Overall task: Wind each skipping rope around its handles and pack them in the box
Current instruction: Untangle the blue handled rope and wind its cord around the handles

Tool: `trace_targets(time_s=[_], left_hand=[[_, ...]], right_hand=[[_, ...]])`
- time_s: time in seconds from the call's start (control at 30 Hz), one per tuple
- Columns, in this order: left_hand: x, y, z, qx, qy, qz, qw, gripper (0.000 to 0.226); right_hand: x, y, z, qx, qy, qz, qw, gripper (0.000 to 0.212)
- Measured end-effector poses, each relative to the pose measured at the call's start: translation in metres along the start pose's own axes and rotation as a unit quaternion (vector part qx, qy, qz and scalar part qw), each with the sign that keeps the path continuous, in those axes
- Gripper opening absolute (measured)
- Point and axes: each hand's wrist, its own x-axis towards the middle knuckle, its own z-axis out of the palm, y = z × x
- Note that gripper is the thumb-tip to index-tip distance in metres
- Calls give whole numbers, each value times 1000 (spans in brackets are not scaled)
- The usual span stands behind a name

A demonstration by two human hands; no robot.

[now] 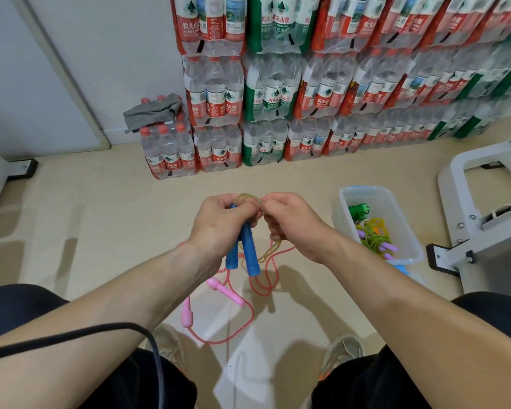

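L hand (222, 224): fingers curled tight round both blue handles (246, 249), held side by side, free ends pointing down at the floor.
R hand (295, 227): thumb + fingertips pinch the yellow-green rope (247, 197) right at the top of the handles, touching the L hand's thumb; other fingers curled in.
Rope: a few turns sit at the handles' top end; the rest hangs slack under the R hand, down to the floor.
Box (407, 228): clear plastic, on the floor just right of the R hand, lid off. Inside: green rope (358, 211), plus a yellow-green bundle w/ purple handles (388, 248).
Pink-handled rope (225, 291): unwound on the floor below the hands, red-pink cord looping loose, 2nd pink handle near it.
Writing: shrink-wrapped water packs (266, 95) stacked along the wall, red & green labels read 农夫山泉 w/ a mountain logo; small print too blurred to read.
Grey cloth (152, 112): lying on top of the low pack at the left end.
Black cable (71, 335): crosses over the L forearm.
Shoes (344, 349): pale pair, either side of the pink cord.
White frame (450, 208): far right, beside the box.
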Motion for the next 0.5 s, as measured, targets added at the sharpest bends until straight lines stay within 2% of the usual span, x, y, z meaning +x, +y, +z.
trace_targets(time_s=[0.1,0.23,0.5], left_hand=[[-1,-6,3,21,30,15,999,23],[-3,-12,7,33,61,16,997,16],[-2,-17,8,31,80,14,996,11]], right_hand=[[1,3,2,-9,3,3,1000,25],[1,6,7,-30,5,4,1000,18],[4,10,10,-29,18,6,999,17]])
